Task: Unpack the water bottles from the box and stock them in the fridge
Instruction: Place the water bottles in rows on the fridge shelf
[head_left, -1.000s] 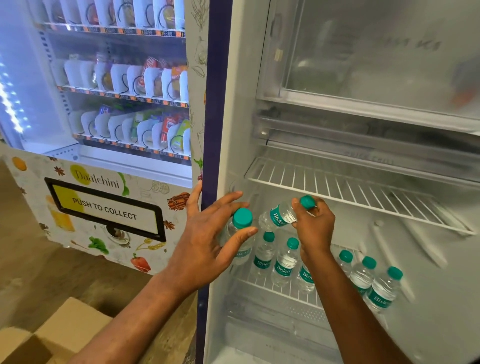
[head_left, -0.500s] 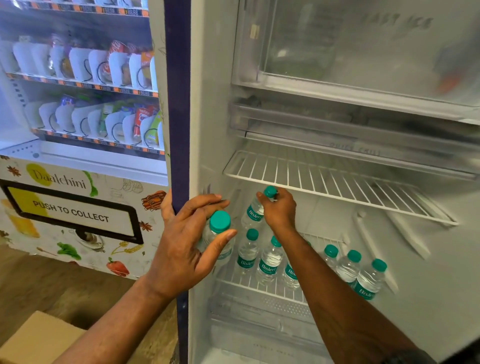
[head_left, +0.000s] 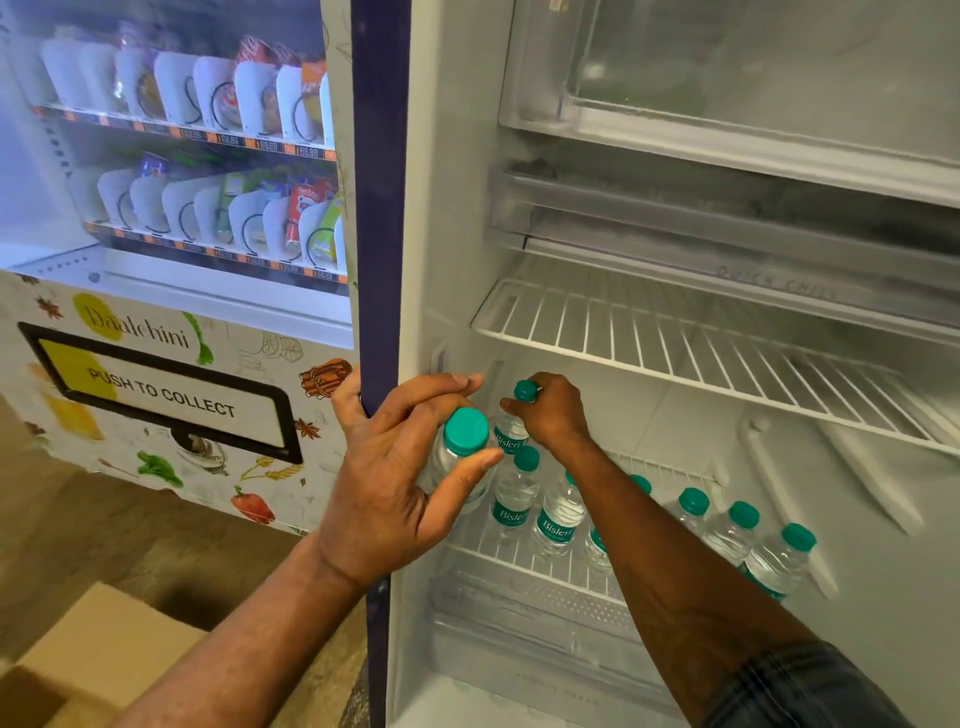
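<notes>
Head camera looks down into the open fridge, and both hands are on water bottles. Nearest us, the left hand has fingers and thumb wrapped round a teal-capped bottle, held upright at the fridge's left front edge, just in front of the lower wire shelf. Deeper in, the right hand curls its fingers round the neck of a second bottle, slightly tilted, cap poking out above the knuckles, at the back left over that shelf. Whether its base touches the wire is hidden.

Just below it, two Bisleri bottles stand side by side on the shelf, with another partly behind the right forearm. Over on the right of the same shelf, three more bottles line up in a row, caps up.

An upper wire shelf runs above the hands, and a clear drawer sits under the lower one. A denim sleeve shows low on the right arm. Left of the fridge glows a vending machine packed with snack packets. A cardboard box sits on the floor at bottom left, contents out of sight.
</notes>
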